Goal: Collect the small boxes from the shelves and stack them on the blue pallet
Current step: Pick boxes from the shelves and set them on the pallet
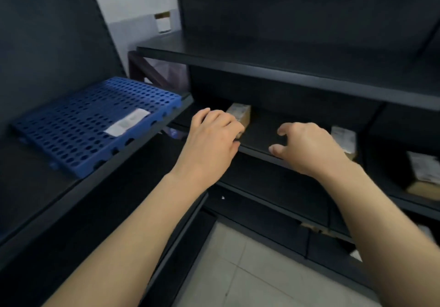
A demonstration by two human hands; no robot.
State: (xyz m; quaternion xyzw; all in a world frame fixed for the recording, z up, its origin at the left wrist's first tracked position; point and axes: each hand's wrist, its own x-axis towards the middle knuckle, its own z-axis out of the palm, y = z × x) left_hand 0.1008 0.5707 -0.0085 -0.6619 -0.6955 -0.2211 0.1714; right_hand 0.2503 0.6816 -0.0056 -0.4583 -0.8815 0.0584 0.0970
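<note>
Left hand clamps box, lengthwise into shelf; right hand fingers apart.

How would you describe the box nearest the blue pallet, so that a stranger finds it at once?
Start at the blue pallet on the left, then look right into the dark shelf beside it. The small brown box stands there at the left end. Unlike the two boxes further right, the left hand holds it.

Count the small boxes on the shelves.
3: left box at the left hand, middle box behind the right hand, right box farther right. Blurred shapes lower down may be more.
</note>
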